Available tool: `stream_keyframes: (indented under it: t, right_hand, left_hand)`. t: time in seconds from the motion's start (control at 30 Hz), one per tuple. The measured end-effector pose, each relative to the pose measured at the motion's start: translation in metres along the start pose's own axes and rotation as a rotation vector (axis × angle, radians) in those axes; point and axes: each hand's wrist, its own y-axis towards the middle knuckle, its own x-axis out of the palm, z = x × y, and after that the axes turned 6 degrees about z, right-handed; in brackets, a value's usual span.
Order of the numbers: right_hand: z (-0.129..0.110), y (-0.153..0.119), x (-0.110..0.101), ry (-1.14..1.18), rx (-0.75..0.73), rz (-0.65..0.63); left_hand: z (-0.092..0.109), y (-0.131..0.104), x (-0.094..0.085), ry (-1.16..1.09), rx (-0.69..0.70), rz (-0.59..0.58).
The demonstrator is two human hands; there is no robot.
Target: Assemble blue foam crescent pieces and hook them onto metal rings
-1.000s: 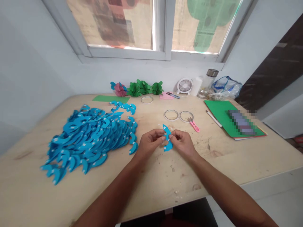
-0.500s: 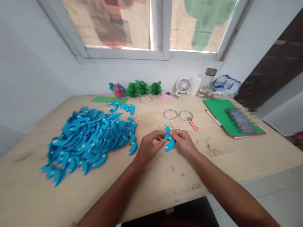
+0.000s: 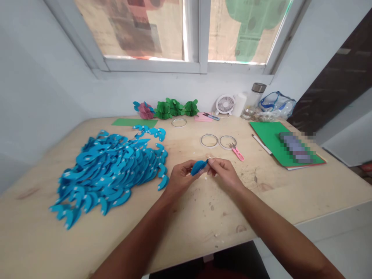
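A blue paper piece with a curved edge is held between my two hands, above the front middle of the table. My left hand is closed on its left side, the thumb along the lower edge. The fingertips of my right hand pinch its right end. Left of my hands lies a large heap of blue curved paper pieces, many with small white squares on them. Beyond my hands are two rolls of thin tape and pink-handled thread snips.
Along the wall stand green paper honeycomb shapes, a pink one, a small white fan and a clear bottle. A green sheet lies behind the heap. On the right are a white pen and a green folder under a blurred object.
The blue paper piece has turned from upright, with its white squares showing, to lying slanted towards my left hand. Both hands keep hold of it in nearly the same place.
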Motion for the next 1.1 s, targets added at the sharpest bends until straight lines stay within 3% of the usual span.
stream_keyframes:
  t: [0.27,0.37,0.53,0.7,0.87,1.1]
  right_hand:
    - [-0.003,-0.001,0.002,0.071,0.038,-0.005]
    - [-0.005,-0.001,0.002,0.094,0.054,-0.018]
    - [-0.007,-0.001,0.003,0.094,0.052,-0.006]
    - [-0.007,-0.001,0.001,0.075,0.021,-0.013]
    - [-0.009,-0.001,0.0,0.073,-0.001,-0.03]
    - [-0.015,-0.004,0.001,0.089,-0.003,-0.05]
  left_hand:
    - [-0.004,-0.002,-0.001,0.219,0.289,0.016]
    - [-0.004,-0.002,-0.001,0.256,0.329,0.02]
    - [-0.002,0.001,-0.006,0.197,0.277,-0.079]
    - [0.0,0.004,-0.011,0.009,0.125,-0.163]
    - [0.001,0.003,-0.01,-0.132,-0.006,-0.129]
    - [-0.002,0.003,-0.012,-0.192,-0.072,-0.11]
